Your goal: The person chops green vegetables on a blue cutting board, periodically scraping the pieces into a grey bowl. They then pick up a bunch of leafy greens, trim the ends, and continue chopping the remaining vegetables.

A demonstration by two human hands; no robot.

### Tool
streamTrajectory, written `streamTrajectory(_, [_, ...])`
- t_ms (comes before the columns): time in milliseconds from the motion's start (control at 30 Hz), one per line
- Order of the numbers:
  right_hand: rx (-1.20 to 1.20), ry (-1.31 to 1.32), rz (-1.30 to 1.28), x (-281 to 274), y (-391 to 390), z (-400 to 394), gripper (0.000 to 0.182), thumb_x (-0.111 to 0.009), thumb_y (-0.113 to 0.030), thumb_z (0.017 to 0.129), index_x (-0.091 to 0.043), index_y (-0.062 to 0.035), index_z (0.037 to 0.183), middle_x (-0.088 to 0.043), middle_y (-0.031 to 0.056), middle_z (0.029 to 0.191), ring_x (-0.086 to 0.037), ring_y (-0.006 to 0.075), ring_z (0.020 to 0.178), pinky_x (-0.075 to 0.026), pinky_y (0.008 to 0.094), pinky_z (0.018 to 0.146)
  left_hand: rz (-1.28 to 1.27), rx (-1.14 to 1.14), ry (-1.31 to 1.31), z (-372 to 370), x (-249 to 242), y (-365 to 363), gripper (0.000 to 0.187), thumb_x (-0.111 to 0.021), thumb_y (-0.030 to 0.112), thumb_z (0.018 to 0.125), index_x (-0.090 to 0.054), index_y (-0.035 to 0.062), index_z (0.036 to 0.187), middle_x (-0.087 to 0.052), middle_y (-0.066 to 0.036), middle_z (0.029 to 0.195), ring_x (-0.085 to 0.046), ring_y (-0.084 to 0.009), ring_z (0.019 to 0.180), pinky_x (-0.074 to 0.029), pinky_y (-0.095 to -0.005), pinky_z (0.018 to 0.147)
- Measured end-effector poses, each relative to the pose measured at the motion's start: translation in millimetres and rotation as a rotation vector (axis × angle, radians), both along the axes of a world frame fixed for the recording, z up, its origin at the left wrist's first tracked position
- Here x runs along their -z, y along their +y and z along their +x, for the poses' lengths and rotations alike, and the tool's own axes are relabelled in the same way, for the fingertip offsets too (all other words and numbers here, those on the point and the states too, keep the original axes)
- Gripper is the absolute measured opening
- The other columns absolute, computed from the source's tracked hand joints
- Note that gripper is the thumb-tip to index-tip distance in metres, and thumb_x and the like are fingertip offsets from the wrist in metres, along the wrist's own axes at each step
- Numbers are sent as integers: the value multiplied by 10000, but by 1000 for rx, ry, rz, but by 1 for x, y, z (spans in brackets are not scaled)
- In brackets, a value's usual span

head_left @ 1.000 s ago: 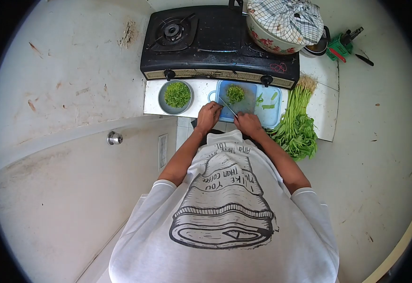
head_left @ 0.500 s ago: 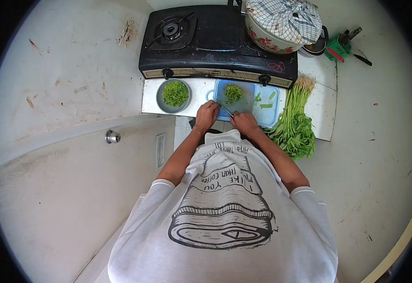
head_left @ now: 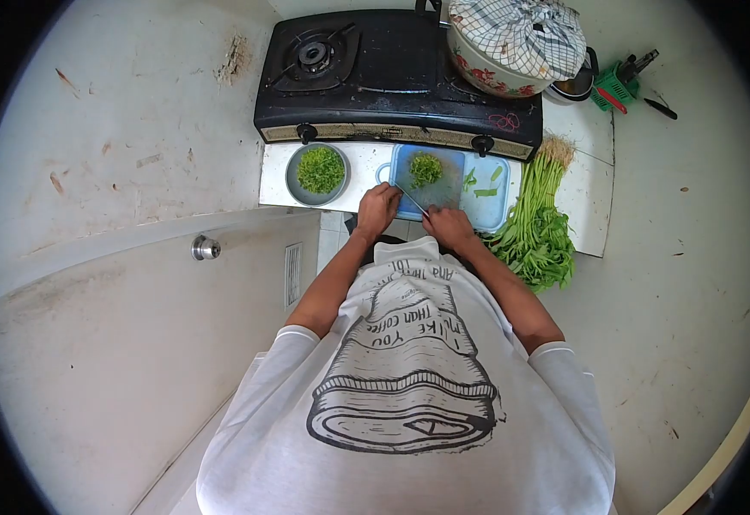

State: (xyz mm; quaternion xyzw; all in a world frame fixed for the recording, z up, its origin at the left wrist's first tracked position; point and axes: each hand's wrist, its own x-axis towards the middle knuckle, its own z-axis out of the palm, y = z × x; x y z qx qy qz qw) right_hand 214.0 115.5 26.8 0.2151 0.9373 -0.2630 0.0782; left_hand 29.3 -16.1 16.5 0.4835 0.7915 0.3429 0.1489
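My right hand (head_left: pixel 449 227) is closed around the handle of a knife (head_left: pixel 412 199). Its thin blade slants up and left over the near part of a blue cutting board (head_left: pixel 448 193). At the blade's tip are the curled fingers of my left hand (head_left: pixel 379 209), close to the board's left edge; whether they pinch the blade or something else is hidden. A small heap of chopped greens (head_left: pixel 426 170) lies on the board beyond the knife. A few cut green pieces (head_left: pixel 485 192) rest to the right, in a light blue tray (head_left: pixel 497 215).
Left of the board stands a grey bowl (head_left: pixel 291 190) of chopped greens. A bunch of leafy stalks (head_left: pixel 536 219) lies on the right. Behind is a black gas stove (head_left: pixel 392 86) bearing a cloth-covered pot (head_left: pixel 495 77). A green basket (head_left: pixel 615 86) holds utensils at the back right.
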Motion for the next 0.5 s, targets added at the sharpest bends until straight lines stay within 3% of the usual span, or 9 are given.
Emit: streamTrajectory(500, [27, -51, 13, 0, 0, -6, 378, -546, -342, 1010, -697, 3, 973, -741, 251, 828, -744, 415, 780, -595, 528, 734, -13, -50, -100, 2, 0, -1, 87, -713, 79, 874, -745, 78, 955, -709, -117, 924, -693, -361, 834, -556, -449, 761])
